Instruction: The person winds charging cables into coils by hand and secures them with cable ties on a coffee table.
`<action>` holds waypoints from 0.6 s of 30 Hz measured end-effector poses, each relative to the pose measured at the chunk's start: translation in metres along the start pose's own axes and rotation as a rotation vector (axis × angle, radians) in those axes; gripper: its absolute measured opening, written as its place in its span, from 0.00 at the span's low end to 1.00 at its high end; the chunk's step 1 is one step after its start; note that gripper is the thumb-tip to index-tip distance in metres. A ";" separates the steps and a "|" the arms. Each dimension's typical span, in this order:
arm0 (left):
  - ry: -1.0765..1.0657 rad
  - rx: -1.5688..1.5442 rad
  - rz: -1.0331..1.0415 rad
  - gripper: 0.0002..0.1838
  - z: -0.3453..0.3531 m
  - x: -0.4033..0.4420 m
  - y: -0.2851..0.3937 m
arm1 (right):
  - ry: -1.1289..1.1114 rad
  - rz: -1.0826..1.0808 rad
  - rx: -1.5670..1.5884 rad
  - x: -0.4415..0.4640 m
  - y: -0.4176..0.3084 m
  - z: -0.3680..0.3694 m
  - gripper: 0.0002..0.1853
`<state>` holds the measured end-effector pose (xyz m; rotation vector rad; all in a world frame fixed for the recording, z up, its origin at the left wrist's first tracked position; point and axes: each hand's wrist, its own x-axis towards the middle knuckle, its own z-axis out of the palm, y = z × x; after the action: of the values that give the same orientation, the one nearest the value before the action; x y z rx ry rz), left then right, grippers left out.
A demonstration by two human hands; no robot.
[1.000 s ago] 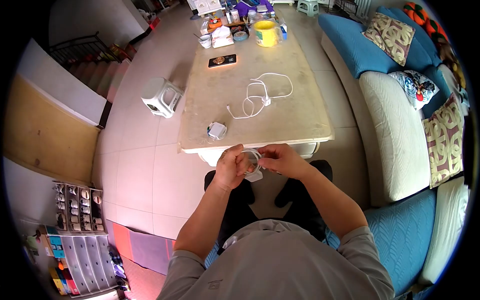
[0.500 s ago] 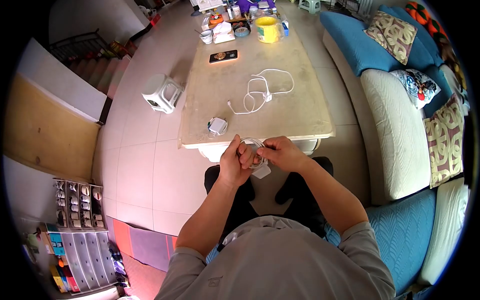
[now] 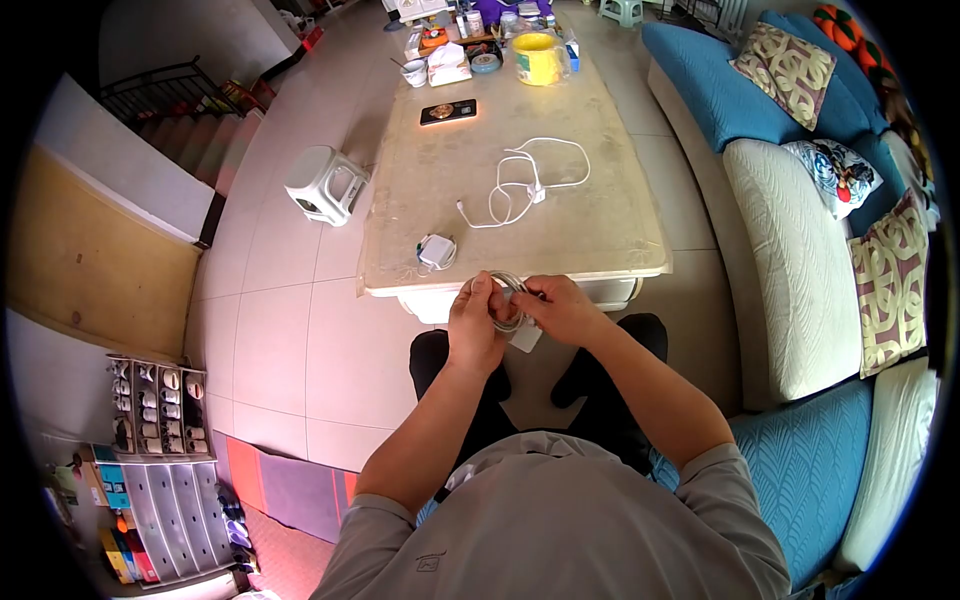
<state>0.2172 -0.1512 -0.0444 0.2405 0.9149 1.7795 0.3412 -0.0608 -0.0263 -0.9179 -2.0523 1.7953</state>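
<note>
No lettering seems readable; the small dark mark on the grey shirt (image 3: 560,520) is too blurred.

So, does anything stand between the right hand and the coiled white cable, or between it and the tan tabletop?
Nothing visible. The right hand is on the coiled white cable, the left hand grips it too, and the way to the tan tabletop looks open; the white charger block lies off to the left.
</note>
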 end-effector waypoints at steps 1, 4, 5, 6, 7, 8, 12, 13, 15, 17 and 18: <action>0.054 0.038 0.035 0.14 0.001 0.001 -0.003 | 0.028 -0.012 -0.017 0.000 -0.001 0.002 0.12; 0.150 0.081 0.096 0.14 0.002 0.003 -0.007 | 0.102 -0.092 -0.086 -0.004 -0.004 0.008 0.11; 0.136 0.049 0.085 0.14 0.001 0.003 -0.006 | 0.098 -0.089 -0.097 -0.006 -0.005 0.009 0.10; 0.122 0.017 0.074 0.14 0.001 0.002 -0.005 | 0.095 -0.086 -0.108 -0.007 -0.005 0.011 0.09; 0.073 -0.022 0.067 0.14 0.003 0.001 -0.004 | 0.092 -0.083 -0.119 -0.008 -0.006 0.013 0.09; 0.024 -0.061 0.061 0.14 0.005 -0.001 -0.002 | 0.095 -0.107 -0.134 -0.008 -0.004 0.013 0.09; -0.011 -0.076 0.063 0.15 -0.001 0.002 -0.004 | 0.033 -0.115 -0.130 -0.010 -0.005 0.015 0.11; 0.042 -0.026 0.064 0.16 0.000 0.002 -0.005 | 0.001 -0.096 -0.113 -0.011 -0.006 0.015 0.12; 0.144 0.073 0.064 0.16 0.004 0.002 -0.005 | -0.001 -0.179 -0.089 -0.011 -0.002 0.016 0.09; 0.175 0.164 0.059 0.16 0.007 0.003 -0.003 | 0.022 -0.324 -0.079 -0.006 0.009 0.020 0.07; 0.192 0.209 0.057 0.16 0.008 0.003 -0.002 | 0.046 -0.429 -0.082 -0.003 0.014 0.024 0.07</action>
<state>0.2220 -0.1450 -0.0412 0.2337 1.2453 1.7818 0.3335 -0.0804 -0.0439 -0.4810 -2.1081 1.4589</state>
